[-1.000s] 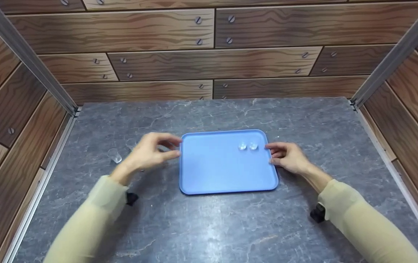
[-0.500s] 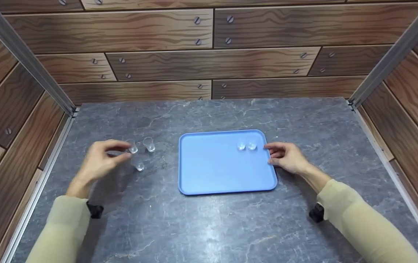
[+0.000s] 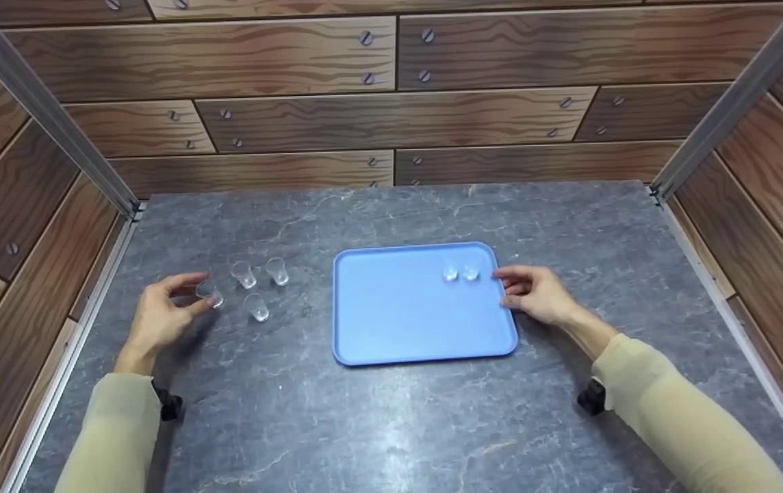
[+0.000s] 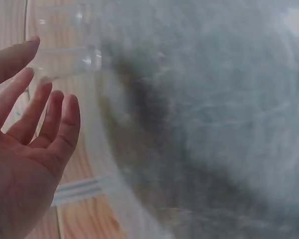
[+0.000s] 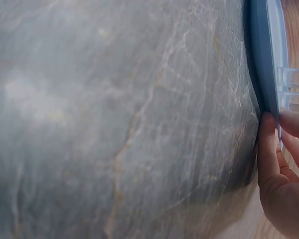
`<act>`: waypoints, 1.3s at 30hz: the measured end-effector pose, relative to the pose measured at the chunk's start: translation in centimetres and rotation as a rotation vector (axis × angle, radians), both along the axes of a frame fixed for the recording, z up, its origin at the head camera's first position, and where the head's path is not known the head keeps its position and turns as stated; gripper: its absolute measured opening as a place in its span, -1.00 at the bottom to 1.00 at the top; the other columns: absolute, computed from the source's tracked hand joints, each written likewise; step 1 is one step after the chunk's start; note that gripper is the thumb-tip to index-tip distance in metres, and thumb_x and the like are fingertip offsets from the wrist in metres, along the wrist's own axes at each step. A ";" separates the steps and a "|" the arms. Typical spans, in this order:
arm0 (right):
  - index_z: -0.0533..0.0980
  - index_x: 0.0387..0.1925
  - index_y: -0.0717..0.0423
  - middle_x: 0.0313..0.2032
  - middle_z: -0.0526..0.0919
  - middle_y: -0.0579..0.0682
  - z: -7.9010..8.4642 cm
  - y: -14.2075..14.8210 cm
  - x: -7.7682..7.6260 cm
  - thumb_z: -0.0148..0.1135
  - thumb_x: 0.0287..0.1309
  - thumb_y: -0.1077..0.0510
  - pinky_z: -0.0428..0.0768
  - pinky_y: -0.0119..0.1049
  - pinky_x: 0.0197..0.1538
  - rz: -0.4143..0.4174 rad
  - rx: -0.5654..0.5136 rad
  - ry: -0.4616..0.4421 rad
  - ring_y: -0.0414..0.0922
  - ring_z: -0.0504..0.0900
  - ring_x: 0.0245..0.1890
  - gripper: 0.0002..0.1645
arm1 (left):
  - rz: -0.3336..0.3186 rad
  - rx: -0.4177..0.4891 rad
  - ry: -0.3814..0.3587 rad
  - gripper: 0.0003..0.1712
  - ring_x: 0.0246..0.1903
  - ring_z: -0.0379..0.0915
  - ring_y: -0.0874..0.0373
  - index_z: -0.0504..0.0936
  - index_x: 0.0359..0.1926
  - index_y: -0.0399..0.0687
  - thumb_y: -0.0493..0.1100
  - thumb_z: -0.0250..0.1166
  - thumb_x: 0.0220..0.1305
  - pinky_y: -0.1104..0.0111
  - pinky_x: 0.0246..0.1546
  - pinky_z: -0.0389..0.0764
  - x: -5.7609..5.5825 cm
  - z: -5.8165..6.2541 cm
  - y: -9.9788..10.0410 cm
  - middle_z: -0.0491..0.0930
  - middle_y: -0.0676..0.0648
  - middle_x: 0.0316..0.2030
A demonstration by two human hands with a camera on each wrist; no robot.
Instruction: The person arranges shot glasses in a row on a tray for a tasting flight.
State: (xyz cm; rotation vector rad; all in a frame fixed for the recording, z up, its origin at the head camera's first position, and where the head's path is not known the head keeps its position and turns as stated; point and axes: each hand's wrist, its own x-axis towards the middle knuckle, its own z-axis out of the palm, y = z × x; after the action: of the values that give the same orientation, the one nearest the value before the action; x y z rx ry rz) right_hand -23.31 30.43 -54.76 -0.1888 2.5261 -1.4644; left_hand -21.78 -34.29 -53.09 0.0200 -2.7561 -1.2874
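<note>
In the head view, my left hand point(image 3: 162, 315) is at a small clear cup point(image 3: 212, 296) on the left of the table, thumb and index finger on either side of it. In the left wrist view the fingers are spread around the near cup point(image 4: 70, 60), and I see no firm pinch. Three more clear cups stand just right of it: one behind point(image 3: 244, 274), one farther right point(image 3: 278, 272), one in front point(image 3: 257, 308). My right hand point(image 3: 535, 294) pinches the right rim of a blue tray point(image 3: 398, 315). Two clear cups point(image 3: 460, 272) stand on that tray.
The grey marbled tabletop point(image 3: 391, 424) is bounded by wood-patterned panels point(image 3: 391, 61) at the back and sides. Metal rails point(image 3: 70, 137) run along the corners. A small black device point(image 3: 170, 404) is strapped at the left wrist, another point(image 3: 591, 397) at the right.
My left hand has moved left from the tray's left edge, past the cups, to the leftmost cup. My right hand stays on the tray rim, and the tray has not visibly moved.
</note>
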 end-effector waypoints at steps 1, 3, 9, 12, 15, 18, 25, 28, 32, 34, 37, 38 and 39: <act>0.60 0.37 0.45 0.08 0.74 0.40 0.0 0.0 0.0 0.47 0.26 0.46 0.68 -0.59 -0.09 -0.002 0.000 0.003 -0.32 0.67 -0.14 -0.36 | 0.009 0.002 -0.003 -0.43 0.15 0.78 -0.14 0.75 0.34 -0.25 -0.25 0.63 0.33 0.71 -0.01 0.62 -0.1 -0.2 -0.1 0.77 -0.41 0.23; 0.60 0.37 0.45 0.08 0.73 0.41 0.0 0.0 0.0 0.46 0.26 0.47 0.67 -0.59 -0.09 -0.006 -0.003 0.005 -0.33 0.67 -0.15 -0.37 | 0.024 0.013 -0.004 -0.44 0.04 0.78 0.13 0.75 0.33 -0.26 -0.25 0.62 0.34 0.71 -0.01 0.61 -0.2 -0.7 -0.1 0.80 -0.41 0.19; 0.59 0.38 0.47 0.08 0.73 0.41 0.0 0.0 0.0 0.47 0.26 0.47 0.67 -0.60 -0.10 0.000 -0.009 0.009 -0.29 0.67 -0.13 -0.36 | 0.052 0.065 -0.004 -0.46 -0.18 0.56 0.64 0.74 0.30 -0.34 -0.26 0.61 0.36 0.77 -0.06 0.58 -0.2 -1.3 -0.1 0.80 -0.42 0.16; 0.57 0.38 0.50 0.07 0.73 0.41 0.0 0.0 0.0 0.47 0.25 0.47 0.68 -0.59 -0.12 0.005 -0.022 0.010 -0.30 0.67 -0.15 -0.35 | 0.057 0.070 -0.010 -0.48 -0.19 0.55 0.67 0.74 0.30 -0.34 -0.27 0.59 0.39 0.77 -0.07 0.58 -0.1 -1.2 0.0 0.80 -0.43 0.17; 0.56 0.38 0.51 0.06 0.74 0.40 -0.1 0.0 0.1 0.47 0.25 0.47 0.67 -0.59 -0.14 0.006 -0.028 0.010 -0.33 0.67 -0.17 -0.34 | 0.059 0.058 -0.019 -0.50 -0.19 0.55 0.68 0.74 0.31 -0.32 -0.27 0.56 0.42 0.76 -0.09 0.58 0.1 -1.1 0.0 0.79 -0.42 0.17; 0.56 0.37 0.52 0.07 0.74 0.42 -0.3 0.0 0.0 0.47 0.25 0.47 0.67 -0.60 -0.14 0.007 -0.025 0.014 -0.34 0.67 -0.17 -0.34 | 0.059 0.053 -0.028 -0.51 -0.18 0.54 0.67 0.74 0.32 -0.30 -0.26 0.55 0.43 0.74 -0.11 0.59 0.2 -0.9 0.0 0.79 -0.41 0.19; 0.57 0.37 0.52 0.07 0.73 0.45 -0.1 0.0 0.0 0.47 0.25 0.48 0.67 -0.60 -0.13 0.007 -0.033 0.016 -0.32 0.68 -0.17 -0.35 | 0.056 0.080 -0.036 -0.49 -0.16 0.56 0.64 0.74 0.30 -0.30 -0.22 0.58 0.41 0.67 -0.17 0.66 0.1 -0.1 0.0 0.79 -0.36 0.16; 0.57 0.36 0.52 0.06 0.74 0.44 -0.1 0.0 0.0 0.47 0.25 0.48 0.68 -0.60 -0.13 0.006 -0.029 0.016 -0.32 0.68 -0.17 -0.36 | 0.058 0.113 -0.021 -0.51 -0.15 0.60 0.60 0.75 0.28 -0.32 -0.23 0.58 0.41 0.65 -0.17 0.68 0.1 0.6 0.2 0.82 -0.23 0.07; 0.59 0.37 0.49 0.07 0.75 0.42 -0.1 0.1 0.0 0.47 0.26 0.48 0.68 -0.60 -0.12 0.003 -0.011 0.014 -0.32 0.68 -0.16 -0.36 | 0.060 0.186 0.009 -0.52 -0.15 0.65 0.55 0.75 0.25 -0.37 -0.28 0.58 0.38 0.64 -0.12 0.71 0.1 1.3 0.6 0.80 0.16 -0.12; 0.59 0.37 0.48 0.08 0.74 0.43 -0.1 0.1 0.0 0.47 0.26 0.47 0.67 -0.60 -0.12 0.003 -0.001 0.010 -0.32 0.68 -0.16 -0.36 | 0.056 0.217 0.025 -0.52 -0.16 0.67 0.53 0.74 0.24 -0.41 -0.30 0.59 0.36 0.64 -0.11 0.72 0.1 1.7 1.0 0.75 0.31 -0.19; 0.59 0.38 0.47 0.09 0.74 0.43 0.0 0.0 0.0 0.47 0.26 0.47 0.67 -0.59 -0.12 0.004 -0.001 0.006 -0.29 0.68 -0.15 -0.35 | 0.037 0.246 0.040 -0.51 -0.17 0.69 0.51 0.73 0.24 -0.44 -0.32 0.59 0.35 0.63 -0.11 0.74 -0.1 2.3 1.6 0.73 0.37 -0.21; 0.58 0.38 0.48 0.08 0.74 0.43 0.0 0.0 0.1 0.48 0.25 0.47 0.68 -0.59 -0.13 0.004 -0.002 0.008 -0.28 0.68 -0.15 -0.35 | 0.028 0.254 0.040 -0.50 -0.17 0.70 0.50 0.73 0.24 -0.43 -0.32 0.59 0.34 0.62 -0.11 0.75 -0.2 2.5 1.9 0.75 0.34 -0.20; 0.58 0.38 0.49 0.07 0.74 0.43 0.0 0.0 0.1 0.48 0.25 0.47 0.68 -0.58 -0.14 0.004 -0.004 0.009 -0.27 0.68 -0.15 -0.34 | 0.020 0.260 0.041 -0.50 -0.17 0.70 0.48 0.73 0.24 -0.44 -0.32 0.60 0.34 0.61 -0.11 0.76 -0.3 2.7 2.2 0.75 0.31 -0.19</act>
State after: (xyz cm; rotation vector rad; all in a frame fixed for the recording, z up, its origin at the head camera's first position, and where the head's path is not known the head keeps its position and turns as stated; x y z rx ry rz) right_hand -23.23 30.40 -54.72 -0.2014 2.5279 -1.4706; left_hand -22.05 -32.12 -50.35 0.0400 -2.5295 -1.6116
